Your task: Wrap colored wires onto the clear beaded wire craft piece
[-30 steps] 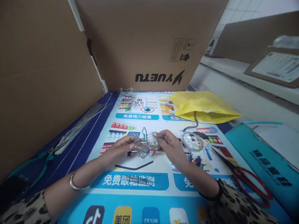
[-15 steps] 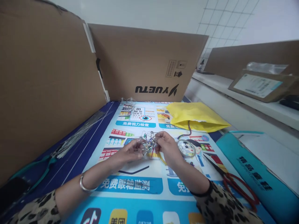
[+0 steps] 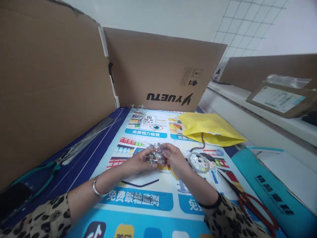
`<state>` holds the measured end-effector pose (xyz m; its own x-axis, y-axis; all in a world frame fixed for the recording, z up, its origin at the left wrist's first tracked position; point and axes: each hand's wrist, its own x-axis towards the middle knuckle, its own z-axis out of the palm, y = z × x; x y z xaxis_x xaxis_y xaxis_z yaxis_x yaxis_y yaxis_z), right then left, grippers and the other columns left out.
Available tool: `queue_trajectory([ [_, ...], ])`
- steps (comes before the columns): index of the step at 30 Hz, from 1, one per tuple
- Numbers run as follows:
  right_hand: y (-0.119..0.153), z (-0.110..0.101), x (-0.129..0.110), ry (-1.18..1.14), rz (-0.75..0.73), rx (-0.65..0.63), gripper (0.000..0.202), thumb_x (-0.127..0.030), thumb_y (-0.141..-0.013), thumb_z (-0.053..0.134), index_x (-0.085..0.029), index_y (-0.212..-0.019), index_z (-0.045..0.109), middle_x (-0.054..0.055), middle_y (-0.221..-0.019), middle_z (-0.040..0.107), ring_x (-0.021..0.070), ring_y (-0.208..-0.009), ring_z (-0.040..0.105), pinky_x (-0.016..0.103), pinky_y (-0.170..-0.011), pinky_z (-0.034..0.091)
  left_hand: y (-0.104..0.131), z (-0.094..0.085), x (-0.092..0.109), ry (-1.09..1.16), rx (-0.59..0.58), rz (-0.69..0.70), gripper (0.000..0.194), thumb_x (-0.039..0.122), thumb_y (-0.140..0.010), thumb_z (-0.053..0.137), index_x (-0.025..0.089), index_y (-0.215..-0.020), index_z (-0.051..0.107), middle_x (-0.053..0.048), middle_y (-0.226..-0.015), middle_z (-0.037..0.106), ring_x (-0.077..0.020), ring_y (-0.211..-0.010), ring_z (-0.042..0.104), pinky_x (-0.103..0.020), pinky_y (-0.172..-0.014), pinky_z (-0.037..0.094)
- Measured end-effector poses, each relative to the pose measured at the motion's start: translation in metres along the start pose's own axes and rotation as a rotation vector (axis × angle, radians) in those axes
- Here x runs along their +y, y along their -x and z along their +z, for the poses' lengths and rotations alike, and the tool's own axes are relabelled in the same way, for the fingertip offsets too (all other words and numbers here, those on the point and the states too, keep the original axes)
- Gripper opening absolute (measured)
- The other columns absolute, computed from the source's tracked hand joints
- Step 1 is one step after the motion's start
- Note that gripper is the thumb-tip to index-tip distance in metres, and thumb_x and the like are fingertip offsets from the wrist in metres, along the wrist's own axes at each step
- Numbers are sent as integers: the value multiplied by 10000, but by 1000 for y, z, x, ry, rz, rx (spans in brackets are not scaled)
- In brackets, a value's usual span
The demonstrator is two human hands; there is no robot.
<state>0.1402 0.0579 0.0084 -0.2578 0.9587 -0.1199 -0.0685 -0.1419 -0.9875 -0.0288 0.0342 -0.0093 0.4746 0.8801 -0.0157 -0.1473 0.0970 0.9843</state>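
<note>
A small tangled wire piece with clear, shiny parts [image 3: 156,156] is held between both hands over the printed sheet [image 3: 163,183]. My left hand [image 3: 141,161] pinches its left side, with a silver bangle on the wrist. The fingers of my right hand [image 3: 174,159] are closed on its right side. Fingertips hide part of the piece, and its fine details are blurred. Just right of my right hand lies a clear round ring [image 3: 198,162]. A dark braided cord [image 3: 203,141] runs out of the yellow pouch [image 3: 213,127].
Red-handled scissors [image 3: 257,208] and a teal box [image 3: 269,185] lie at right. Teal-handled pliers [image 3: 47,172] and thin wires [image 3: 84,142] are at left. Cardboard panels [image 3: 158,66] stand behind and left. More wire pieces [image 3: 138,111] sit at the back.
The view has shifted slightly, so surroundings appear a little lower and further right. The hands have drawn closer together around the wire piece, which looks turned and more covered by fingers.
</note>
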Motion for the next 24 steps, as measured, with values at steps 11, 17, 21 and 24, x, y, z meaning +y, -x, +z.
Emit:
queue_trajectory([
  [11, -14, -39, -6, -101, -28, 77, 113, -208, -639, 607, -181, -747, 585, -64, -620, 518, 45, -400, 428, 189, -384, 368, 0, -37, -4, 136, 49, 45, 278, 113, -629, 754, 155, -716, 494, 0, -855, 544, -112, -771, 524, -231, -663, 396],
  [17, -8, -44, -25, -43, -108, 70, 138, -213, -628, 655, -179, -761, 634, -45, -651, 552, 52, -432, 429, 201, -409, 367, 4, -40, 2, 492, -157, 34, 304, 299, -697, 734, 167, -906, 557, -88, -1086, 532, -250, -1035, 522, -432, -871, 436],
  [21, 0, -42, -36, 111, -195, 45, 116, -224, -658, 653, -184, -767, 644, -54, -584, 522, 66, -458, 450, 211, -464, 385, 7, -28, 7, 590, -177, 50, 356, 297, -691, 745, 194, -944, 516, -83, -1163, 504, -289, -1066, 517, -588, -898, 405],
  [24, 7, -37, -44, 234, -237, 53, 126, -230, -661, 652, -183, -778, 646, -47, -584, 535, 81, -482, 470, 225, -491, 406, 8, -17, 9, 599, -105, 69, 377, 278, -667, 763, 201, -925, 499, -71, -1201, 476, -267, -1024, 537, -576, -856, 449],
])
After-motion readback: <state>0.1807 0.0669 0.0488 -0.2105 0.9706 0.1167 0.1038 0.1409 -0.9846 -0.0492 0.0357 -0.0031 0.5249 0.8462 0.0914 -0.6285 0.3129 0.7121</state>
